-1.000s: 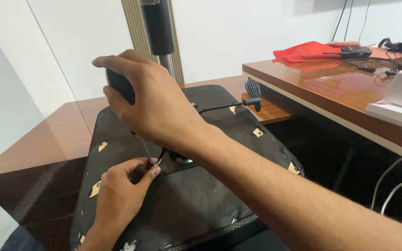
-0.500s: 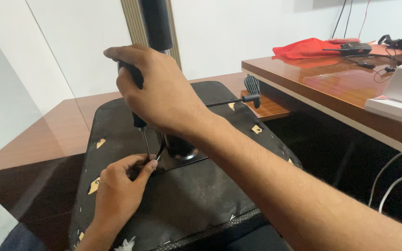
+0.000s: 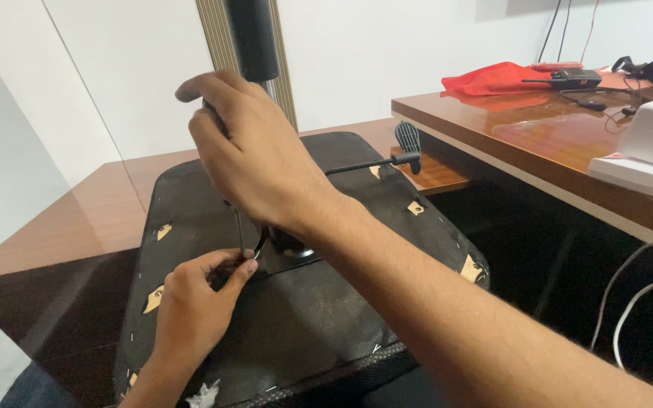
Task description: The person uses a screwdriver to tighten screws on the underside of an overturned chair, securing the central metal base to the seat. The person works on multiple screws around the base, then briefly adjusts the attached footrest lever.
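Screwdriver (image 3: 237, 219) upright over seat underside (image 3: 319, 325) on table (image 3: 54, 234), gripped in right hand (image 3: 255, 155); left hand (image 3: 190, 302) pinches by tip. Best kept vertical, pressed down firmly, fingers clear of tip, seat steadied against slipping.

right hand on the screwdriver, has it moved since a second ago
Yes. The right hand has risen slightly along the grey column behind it; its knuckles sat lower against the column earlier, while the left hand stays at the screw.

Both arms are bare to past the elbow, no sleeves showing. The left hand (image 3: 190, 310) and right hand (image 3: 255, 159) wear no gloves, rings or watch.
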